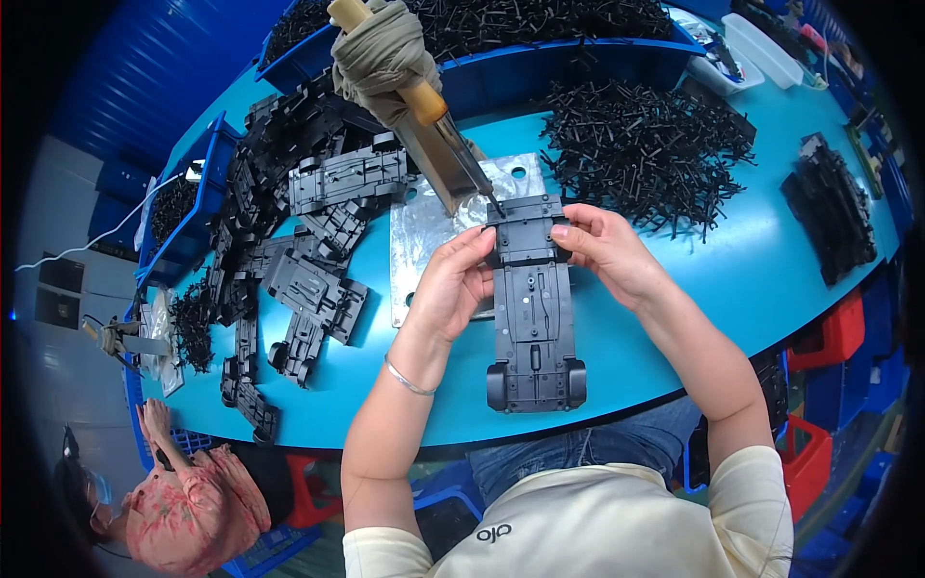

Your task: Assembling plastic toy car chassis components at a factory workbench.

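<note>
Between my two hands is a black plastic toy car chassis (pixel 533 303), its long body pointing toward me and two wheels showing at the near end. My left hand (pixel 453 275) pinches its left edge near the far end, thumb on top. On the opposite edge my right hand (pixel 607 252) grips it the same way. The far end lies by the thin tip of a soldering-iron-like tool (pixel 462 154) with a cloth-wrapped handle; whether they touch I cannot tell. A silvery plate (pixel 416 236) with holes lies partly under my left hand.
Piled chassis (pixel 318 279) cover the left of the table. A heap of small black plastic parts (pixel 641 144) lies beyond my right hand, before a blue bin (pixel 578 67) full of them. Black strips (pixel 831 212) are stacked far right. Another person (pixel 193 501) sits at lower left.
</note>
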### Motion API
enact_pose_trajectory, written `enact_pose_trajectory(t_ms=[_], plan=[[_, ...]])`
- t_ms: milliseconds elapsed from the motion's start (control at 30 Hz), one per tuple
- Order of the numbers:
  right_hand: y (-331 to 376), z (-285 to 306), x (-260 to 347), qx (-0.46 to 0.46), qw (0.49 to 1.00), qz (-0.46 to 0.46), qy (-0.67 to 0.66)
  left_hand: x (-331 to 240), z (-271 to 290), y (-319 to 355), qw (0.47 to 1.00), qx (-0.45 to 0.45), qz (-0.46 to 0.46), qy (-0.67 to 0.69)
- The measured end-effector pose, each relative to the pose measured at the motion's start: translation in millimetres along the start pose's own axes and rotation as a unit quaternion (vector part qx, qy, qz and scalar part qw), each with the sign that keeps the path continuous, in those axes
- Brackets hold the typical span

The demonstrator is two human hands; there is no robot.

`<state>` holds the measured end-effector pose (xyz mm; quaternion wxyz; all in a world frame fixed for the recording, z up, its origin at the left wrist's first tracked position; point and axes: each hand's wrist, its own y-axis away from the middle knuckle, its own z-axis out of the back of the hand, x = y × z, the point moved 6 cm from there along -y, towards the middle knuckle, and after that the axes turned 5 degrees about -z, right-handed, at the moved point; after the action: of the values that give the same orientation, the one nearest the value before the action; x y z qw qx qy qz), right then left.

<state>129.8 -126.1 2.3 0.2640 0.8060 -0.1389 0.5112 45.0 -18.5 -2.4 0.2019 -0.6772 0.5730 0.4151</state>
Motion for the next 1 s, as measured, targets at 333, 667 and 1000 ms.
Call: enact_pose_trajectory(t_ms=[333, 667, 1000], plan=[[0.6, 0.6, 0.9, -0.005, 1.000, 0.008, -0.006, -0.9, -1.6, 0.6, 1.000, 0.011, -0.001, -0.017], [0.1, -0.4, 1.0, -0.003, 1.000, 0.013, -0.009, -1.2, -2.1, -0.1, 1.000, 0.000, -0.001, -0.006], [1.4, -0.5, 1.1, -0.001, 1.000, 0.012, -0.013, -1.9, -1.9, 0.4, 1.000, -0.005, -0.004, -0.007]])
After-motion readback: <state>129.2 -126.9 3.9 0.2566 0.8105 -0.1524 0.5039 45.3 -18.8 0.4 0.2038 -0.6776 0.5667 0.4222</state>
